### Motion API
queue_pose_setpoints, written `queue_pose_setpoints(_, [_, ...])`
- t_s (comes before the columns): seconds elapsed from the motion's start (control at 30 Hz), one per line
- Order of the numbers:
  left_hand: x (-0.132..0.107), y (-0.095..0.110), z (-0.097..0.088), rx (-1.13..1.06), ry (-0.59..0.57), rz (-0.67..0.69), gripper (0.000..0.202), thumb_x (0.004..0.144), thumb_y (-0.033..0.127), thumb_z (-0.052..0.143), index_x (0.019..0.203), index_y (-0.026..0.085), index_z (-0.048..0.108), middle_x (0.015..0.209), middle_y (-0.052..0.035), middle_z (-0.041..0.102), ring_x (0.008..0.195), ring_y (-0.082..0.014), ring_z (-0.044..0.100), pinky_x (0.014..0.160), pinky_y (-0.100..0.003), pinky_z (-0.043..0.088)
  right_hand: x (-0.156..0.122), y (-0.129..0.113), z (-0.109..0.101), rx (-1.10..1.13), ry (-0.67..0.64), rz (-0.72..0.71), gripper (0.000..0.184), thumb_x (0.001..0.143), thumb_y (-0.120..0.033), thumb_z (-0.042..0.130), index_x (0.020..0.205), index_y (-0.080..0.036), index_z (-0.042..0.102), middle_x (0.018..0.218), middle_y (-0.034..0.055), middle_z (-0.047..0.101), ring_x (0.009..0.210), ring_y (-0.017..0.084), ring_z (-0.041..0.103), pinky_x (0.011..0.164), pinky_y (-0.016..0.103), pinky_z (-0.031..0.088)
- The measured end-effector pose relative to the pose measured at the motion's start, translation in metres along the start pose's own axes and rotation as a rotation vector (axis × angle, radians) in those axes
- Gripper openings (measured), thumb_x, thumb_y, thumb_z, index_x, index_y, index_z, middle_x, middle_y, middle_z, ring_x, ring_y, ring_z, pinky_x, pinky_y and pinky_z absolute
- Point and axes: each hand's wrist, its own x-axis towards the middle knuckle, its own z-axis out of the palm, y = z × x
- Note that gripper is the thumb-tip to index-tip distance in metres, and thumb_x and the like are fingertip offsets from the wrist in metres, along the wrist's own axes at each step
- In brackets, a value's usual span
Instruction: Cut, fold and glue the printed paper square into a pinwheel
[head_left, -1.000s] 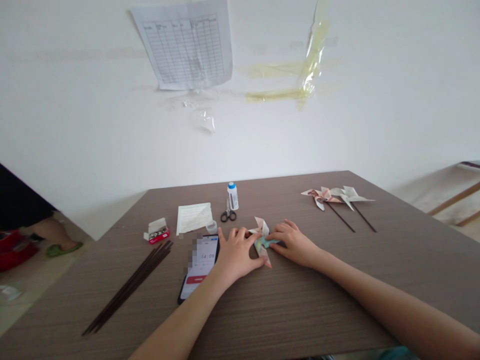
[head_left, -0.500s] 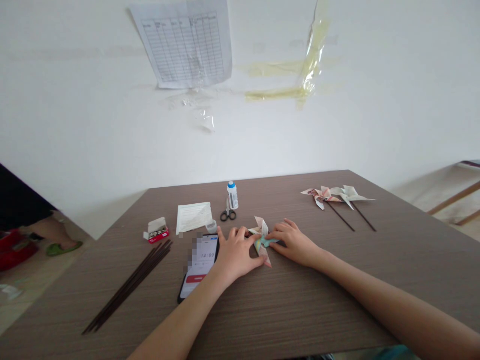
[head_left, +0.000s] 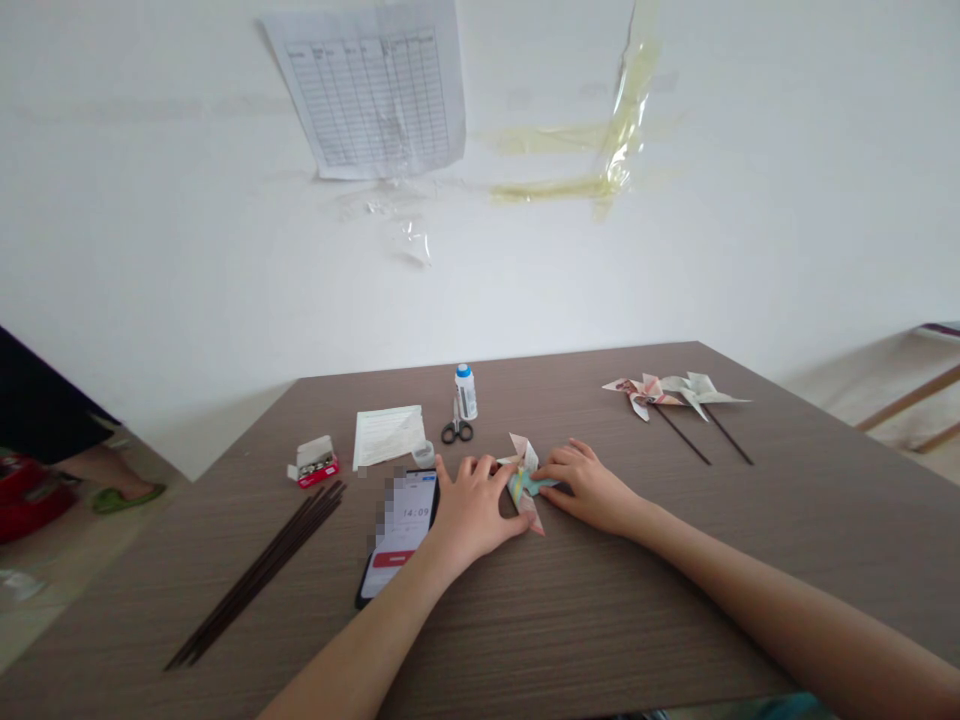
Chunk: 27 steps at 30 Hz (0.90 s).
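While my two hands close in on it from either side, the folded paper pinwheel (head_left: 526, 486) lies on the wood-grain table (head_left: 600, 620), between them and straight ahead of me. My left hand (head_left: 472, 505) is half curled, with its fingertips (head_left: 489, 467) against the pinwheel's left side and the thumb standing apart. My right hand (head_left: 589, 490) comes in flatter, its fingers (head_left: 559, 472) only slightly bent and lying on the right-hand blades. Neither hand is wide open: together they hold the paper in a light pinch, and it seems to be down on the tabletop, though I cannot tell how hard I press.

Just beside my left hand lies a phone (head_left: 401, 530) reading 14:09. Beyond it are a sheet of paper (head_left: 388, 436), scissors (head_left: 456, 428), a glue bottle (head_left: 466, 392) and a small red box (head_left: 315, 465). Dark thin sticks (head_left: 259, 570) lie further left, and two pinwheels on sticks (head_left: 675, 392) lie well to the right.
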Motion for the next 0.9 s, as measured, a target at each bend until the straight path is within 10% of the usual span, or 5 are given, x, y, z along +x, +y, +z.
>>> queue_pose_setpoints(0.9, [0.0001, 0.0008, -0.0037, 0.0, -0.049, 0.0, 0.062, 0.101, 0.065, 0.085, 0.16, 0.048, 0.078, 0.163, -0.012, 0.073, 0.16, -0.0526, 0.058, 0.138, -0.098, 0.02, 0.001, -0.0009, -0.0011, -0.003, -0.016, 0.007, 0.031, 0.112, -0.02, 0.072, 0.133, -0.031, 0.091, 0.117, 0.0093, 0.085, 0.118, 0.032, 0.082, 0.136, 0.074, 0.043])
